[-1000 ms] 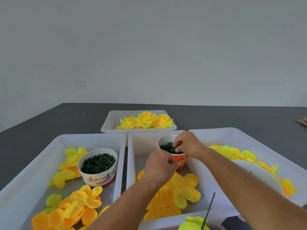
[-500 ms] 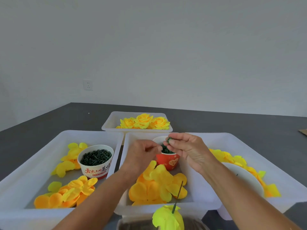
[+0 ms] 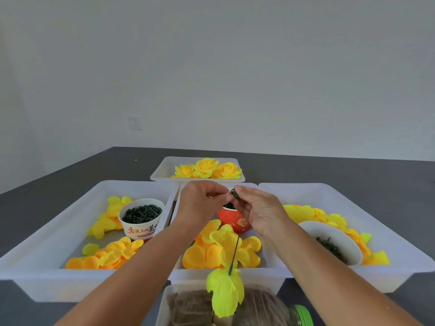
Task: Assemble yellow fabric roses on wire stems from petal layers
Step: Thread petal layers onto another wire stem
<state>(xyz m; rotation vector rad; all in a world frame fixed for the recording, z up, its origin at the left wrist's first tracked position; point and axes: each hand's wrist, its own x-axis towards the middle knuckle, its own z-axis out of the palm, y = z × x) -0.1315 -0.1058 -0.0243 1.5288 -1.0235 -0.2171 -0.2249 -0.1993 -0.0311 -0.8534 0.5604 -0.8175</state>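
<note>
I see my right hand (image 3: 256,208) raised above the middle tray (image 3: 268,271), thumb and forefinger pinching a small dark green piece (image 3: 234,193) at its 10 o'clock tip. My left hand (image 3: 202,203) sits just at 9 o'clock of that piece, fingertips curled together and meeting it; whether they grip it too I cannot tell. Directly under both hands stands the red cup (image 3: 231,221) of green bits. At 6 o'clock from the hands, a wire stem (image 3: 233,257) rises tilted out of a yellow petal layer (image 3: 224,292) near the bottom edge. Loose petals (image 3: 207,252) lie in the tray behind it. At 12 o'clock, 3 finished roses (image 3: 207,168) fill the far tray (image 3: 162,170). At 9 o'clock sits a paper bowl (image 3: 141,220) of green pieces.
</note>
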